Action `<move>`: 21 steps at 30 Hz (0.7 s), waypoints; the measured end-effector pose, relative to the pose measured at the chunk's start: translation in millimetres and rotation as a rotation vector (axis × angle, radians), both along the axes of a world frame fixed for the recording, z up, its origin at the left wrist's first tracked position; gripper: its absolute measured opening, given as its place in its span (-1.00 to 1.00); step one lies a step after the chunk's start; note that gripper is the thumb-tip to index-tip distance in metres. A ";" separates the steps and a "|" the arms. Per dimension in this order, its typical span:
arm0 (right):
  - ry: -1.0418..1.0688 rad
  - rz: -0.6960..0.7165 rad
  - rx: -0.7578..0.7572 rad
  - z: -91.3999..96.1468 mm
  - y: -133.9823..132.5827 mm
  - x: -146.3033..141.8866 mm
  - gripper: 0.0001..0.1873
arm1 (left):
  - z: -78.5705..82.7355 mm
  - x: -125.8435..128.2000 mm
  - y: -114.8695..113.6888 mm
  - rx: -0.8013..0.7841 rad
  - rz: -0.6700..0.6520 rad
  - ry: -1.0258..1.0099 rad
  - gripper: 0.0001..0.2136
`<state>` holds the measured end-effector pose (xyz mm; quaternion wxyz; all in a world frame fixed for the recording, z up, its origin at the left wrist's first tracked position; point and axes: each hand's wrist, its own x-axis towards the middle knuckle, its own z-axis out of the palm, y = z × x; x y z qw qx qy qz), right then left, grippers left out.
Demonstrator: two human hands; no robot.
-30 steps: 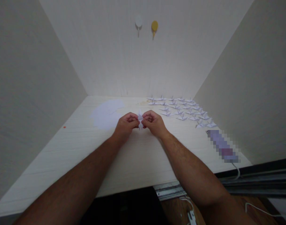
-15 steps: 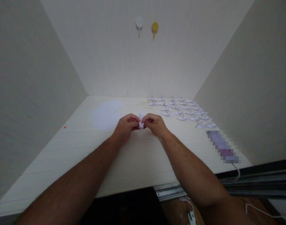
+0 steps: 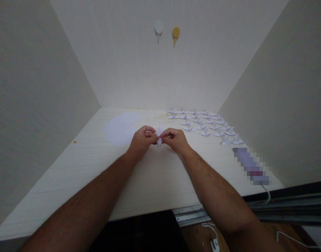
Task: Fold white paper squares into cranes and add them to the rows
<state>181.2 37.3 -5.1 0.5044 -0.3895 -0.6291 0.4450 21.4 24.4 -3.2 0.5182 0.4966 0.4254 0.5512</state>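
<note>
Both my hands meet over the middle of a pale wooden table [image 3: 150,182]. My left hand [image 3: 141,141] and my right hand [image 3: 175,140] each pinch one side of a small, partly folded white paper piece [image 3: 159,134] held just above the tabletop. The fingers of both hands are curled tight on it, so most of the paper is hidden. A loose stack of white paper sheets [image 3: 122,127] lies flat just beyond my left hand.
Several small folded paper cranes [image 3: 205,124] stand in rows at the back right of the table. A blurred oblong object [image 3: 251,166] with a white cable lies near the right front edge. Plain walls close the table in on three sides; two round hooks [image 3: 167,30] hang on the back wall.
My hands have stayed together on the paper, shifting slightly while the fingers work it. The view has tilted a little.
</note>
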 end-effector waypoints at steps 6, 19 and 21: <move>0.055 0.047 -0.049 -7.0 5.7 -0.1 -0.88 | -0.7 -1.5 3.5 -0.035 0.003 -0.004 -0.65; -0.263 -0.212 0.175 -5.2 -1.0 -0.8 -0.88 | 1.1 3.0 -1.9 0.043 0.108 0.171 -0.86; -0.263 -0.235 0.139 -3.7 -2.3 -2.1 -0.83 | 1.6 2.8 -2.4 0.077 0.093 0.231 -0.88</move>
